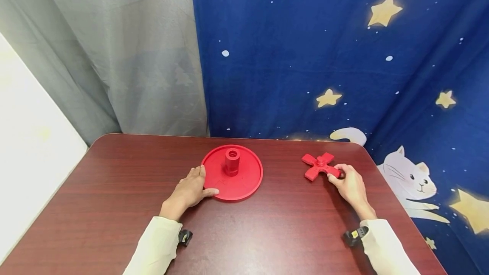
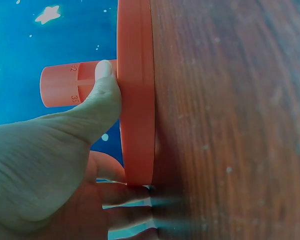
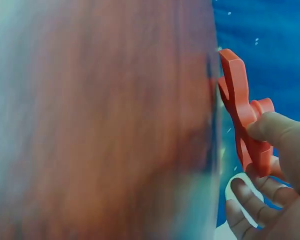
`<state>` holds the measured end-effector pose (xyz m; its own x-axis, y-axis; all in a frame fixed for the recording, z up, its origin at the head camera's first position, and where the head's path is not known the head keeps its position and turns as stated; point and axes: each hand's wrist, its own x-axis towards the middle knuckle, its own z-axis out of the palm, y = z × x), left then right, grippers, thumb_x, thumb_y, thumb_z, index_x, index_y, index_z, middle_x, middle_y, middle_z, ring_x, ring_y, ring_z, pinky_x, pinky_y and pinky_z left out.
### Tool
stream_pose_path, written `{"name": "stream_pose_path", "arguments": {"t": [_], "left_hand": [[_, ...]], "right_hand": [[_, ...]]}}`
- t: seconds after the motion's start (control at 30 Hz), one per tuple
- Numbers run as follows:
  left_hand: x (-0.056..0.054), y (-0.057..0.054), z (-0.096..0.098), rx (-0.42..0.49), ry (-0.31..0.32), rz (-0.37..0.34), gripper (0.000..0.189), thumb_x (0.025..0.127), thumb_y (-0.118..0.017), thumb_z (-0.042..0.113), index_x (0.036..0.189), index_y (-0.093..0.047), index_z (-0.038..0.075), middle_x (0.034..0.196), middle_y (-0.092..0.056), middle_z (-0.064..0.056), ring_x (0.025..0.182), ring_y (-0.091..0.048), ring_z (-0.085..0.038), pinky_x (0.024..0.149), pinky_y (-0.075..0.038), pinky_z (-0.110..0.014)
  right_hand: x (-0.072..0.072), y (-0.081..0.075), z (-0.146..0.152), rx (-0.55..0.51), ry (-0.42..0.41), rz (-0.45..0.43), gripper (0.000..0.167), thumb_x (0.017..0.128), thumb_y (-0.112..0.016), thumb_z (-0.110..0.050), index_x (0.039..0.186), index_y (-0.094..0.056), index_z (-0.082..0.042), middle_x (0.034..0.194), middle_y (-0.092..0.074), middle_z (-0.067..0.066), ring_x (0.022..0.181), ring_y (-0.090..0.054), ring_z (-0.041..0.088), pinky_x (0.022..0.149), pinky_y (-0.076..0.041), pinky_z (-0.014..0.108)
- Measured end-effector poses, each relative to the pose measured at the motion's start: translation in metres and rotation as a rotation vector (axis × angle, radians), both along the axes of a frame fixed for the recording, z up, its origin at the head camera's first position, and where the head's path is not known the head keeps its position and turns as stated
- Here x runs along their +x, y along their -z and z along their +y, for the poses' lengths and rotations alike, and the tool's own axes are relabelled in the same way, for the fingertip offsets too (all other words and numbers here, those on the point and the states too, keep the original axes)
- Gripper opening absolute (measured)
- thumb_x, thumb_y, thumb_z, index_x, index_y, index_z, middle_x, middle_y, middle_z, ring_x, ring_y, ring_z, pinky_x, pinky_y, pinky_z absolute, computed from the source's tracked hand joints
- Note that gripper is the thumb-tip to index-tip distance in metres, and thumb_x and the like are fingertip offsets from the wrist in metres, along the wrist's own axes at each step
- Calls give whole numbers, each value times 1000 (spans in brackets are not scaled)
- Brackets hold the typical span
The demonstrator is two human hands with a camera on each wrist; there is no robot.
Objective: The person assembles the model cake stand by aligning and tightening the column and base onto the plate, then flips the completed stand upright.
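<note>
A red round tray-like disc (image 1: 244,183) with a raised rim lies flat on the table, and a hollow upright post (image 1: 231,162) rises from its middle. My left hand (image 1: 188,190) rests against the disc's near-left rim, its fingers straight along the side and the thumb laid over the edge. Numbers are marked on the post in the left wrist view. Off to the right, my right hand (image 1: 349,185) pinches one arm of a red cross-shaped piece (image 1: 318,166) between thumb and fingers. A round knob (image 3: 262,106) stands at the cross's centre. In the right wrist view the cross is raised off the tabletop.
Both things are over a dark red-brown wooden table (image 1: 267,232) with rounded far corners. Behind it hang a grey curtain (image 1: 153,54) and a blue star-patterned curtain (image 1: 286,54). A white surface (image 1: 30,139) borders the table's left side.
</note>
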<state>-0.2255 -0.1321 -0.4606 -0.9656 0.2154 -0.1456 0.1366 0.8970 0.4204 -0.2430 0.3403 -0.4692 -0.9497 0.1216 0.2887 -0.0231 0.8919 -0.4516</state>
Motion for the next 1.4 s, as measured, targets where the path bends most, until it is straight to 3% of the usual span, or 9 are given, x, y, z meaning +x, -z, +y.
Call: {"name": "stream_pose_path", "arguments": {"t": [0.13, 0.23, 0.47, 0.63, 0.9, 1.07, 1.23, 1.4], "left_hand": [[1, 0, -1, 5, -7, -6, 96, 87, -74, 42, 150, -26, -13, 154, -31, -32, 143, -27, -50, 110, -30, -67], [1, 1, -1, 3, -7, -5, 96, 87, -74, 41, 150, -26, -13, 154, -31, -33, 143, -27, -51, 110, -31, -67], [2, 1, -1, 6, -8, -5, 96, 87, -74, 41, 149, -26, -13, 154, -31, -32, 143, -28, -51, 110, -31, -67], [2, 2, -1, 4, -5, -5, 96, 87, -74, 41, 149, -26, -14, 154, -31, -33, 143, -27, -51, 110, -30, -66], [2, 1, 0, 4, -8, -9, 96, 87, -73, 42, 149, -26, -14, 154, -30, -33, 143, -27, -51, 110, -30, -67], [1, -1, 0, -1, -8, -4, 97, 87, -74, 42, 150, -25, -13, 154, -31, -32, 143, -27, -51, 110, -31, -67], [1, -1, 0, 1, -4, 5, 96, 87, -73, 42, 149, -26, -14, 154, -31, -32, 143, -28, -51, 110, -31, -66], [1, -1, 0, 3, -2, 3, 96, 87, -74, 42, 149, -27, -14, 153, -32, -33, 143, -28, -50, 110, -31, -66]], "right_hand": [[-3, -5, -13, -52, -24, 139, 26, 80, -80, -13, 101, -68, -4, 90, -62, 15, 76, -56, 28, 67, -42, 38], [-5, -10, -24, -92, -38, 195, 25, 78, -81, -11, 99, -68, -4, 91, -64, 14, 77, -57, 27, 69, -42, 36], [-11, -27, -53, -196, -84, 179, 29, 79, -81, -10, 104, -68, -4, 91, -72, 14, 80, -68, 27, 70, -43, 15], [-13, -34, -69, -245, -140, 139, 31, 80, -81, -9, 108, -67, -5, 91, -73, 15, 82, -73, 28, 68, -48, 12], [-20, -43, -101, -508, -261, 39, 34, 84, -75, 2, 115, -62, 1, 99, -69, 24, 74, -73, 32, 58, -57, 19], [-25, -47, -121, -485, -292, 56, 34, 84, -76, 0, 115, -64, 1, 102, -70, 21, 85, -73, 34, 67, -56, 17], [-29, -50, -139, -488, -342, 76, 38, 83, -77, 0, 118, -64, 1, 105, -70, 22, 92, -72, 35, 84, -59, 34], [-31, -56, -158, -527, -390, 83, 39, 83, -77, 1, 120, -63, 0, 107, -71, 21, 94, -72, 34, 87, -58, 42]]}}
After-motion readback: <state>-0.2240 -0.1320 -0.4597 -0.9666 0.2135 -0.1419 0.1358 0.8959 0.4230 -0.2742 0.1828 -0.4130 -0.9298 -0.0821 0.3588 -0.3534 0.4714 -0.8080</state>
